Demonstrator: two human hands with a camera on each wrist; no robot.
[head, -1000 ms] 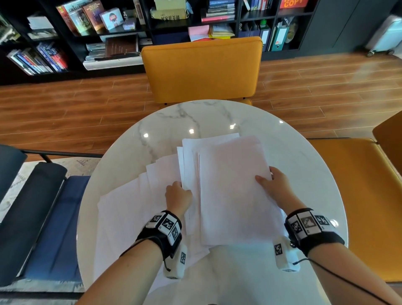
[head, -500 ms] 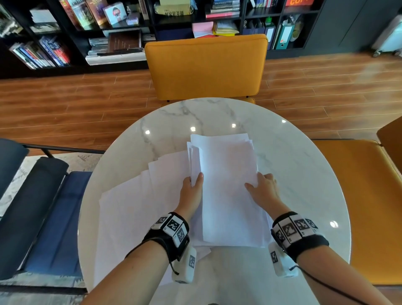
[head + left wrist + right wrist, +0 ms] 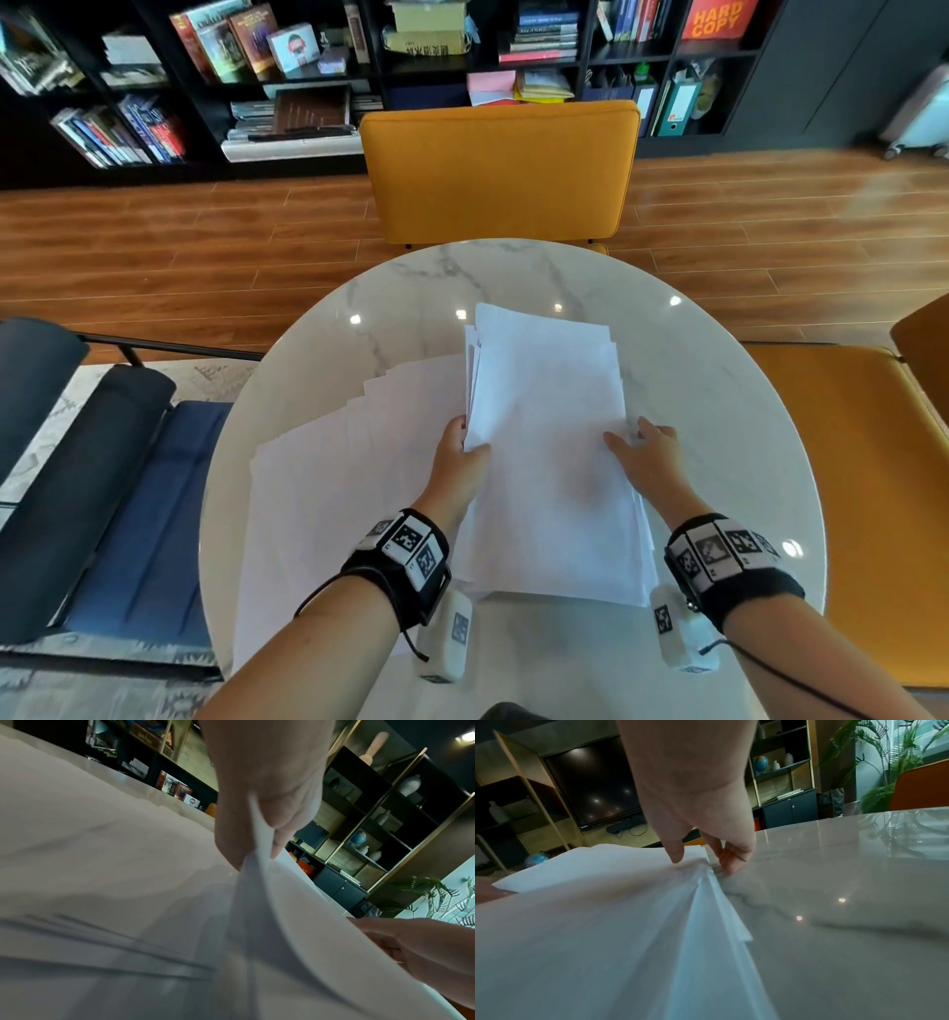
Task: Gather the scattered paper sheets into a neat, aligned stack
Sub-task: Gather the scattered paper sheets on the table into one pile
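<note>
Marble table (image 3: 693, 411) — left hand (image 3: 454, 462) pinching paper stack (image 3: 549, 462)

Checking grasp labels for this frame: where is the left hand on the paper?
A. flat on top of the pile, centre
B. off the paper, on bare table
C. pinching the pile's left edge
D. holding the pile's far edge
C: the left hand pinches the left edge of the gathered pile, thumb on top and fingers beneath, as the left wrist view shows, while the right hand takes the right edge.
</note>
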